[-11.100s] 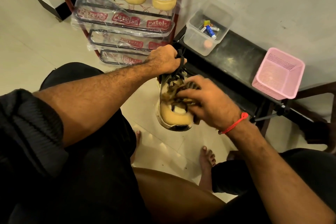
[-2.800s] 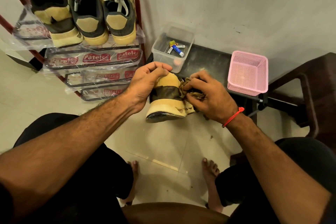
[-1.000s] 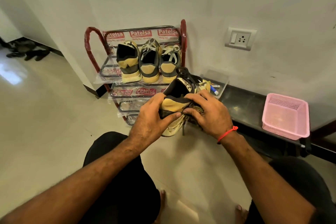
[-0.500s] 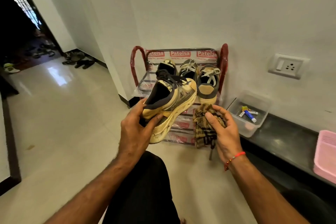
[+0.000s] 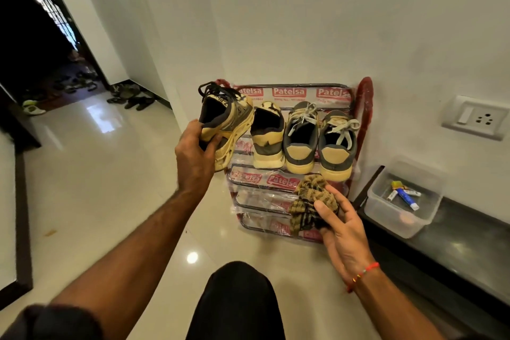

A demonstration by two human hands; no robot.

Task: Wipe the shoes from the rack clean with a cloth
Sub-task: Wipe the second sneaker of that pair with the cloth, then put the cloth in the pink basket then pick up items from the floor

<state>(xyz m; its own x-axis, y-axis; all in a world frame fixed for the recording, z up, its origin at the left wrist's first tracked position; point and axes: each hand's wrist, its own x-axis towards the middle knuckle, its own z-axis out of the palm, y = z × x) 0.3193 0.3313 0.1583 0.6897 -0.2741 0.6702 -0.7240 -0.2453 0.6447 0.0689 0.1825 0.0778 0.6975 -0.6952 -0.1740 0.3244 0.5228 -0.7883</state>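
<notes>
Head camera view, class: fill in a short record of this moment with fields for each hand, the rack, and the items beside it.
left hand: grips the heel of a yellow and grey sneaker, raised by the rack's left end
right hand: holds a brown checked cloth, clear of the shoe
shoe rack: three sneakers on the top shelf, heels outward
clear plastic box: on the dark bench, holds small tubes

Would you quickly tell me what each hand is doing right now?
Left hand: grips the heel of the shoe, held up beside the rack.
Right hand: holds the cloth.
</notes>
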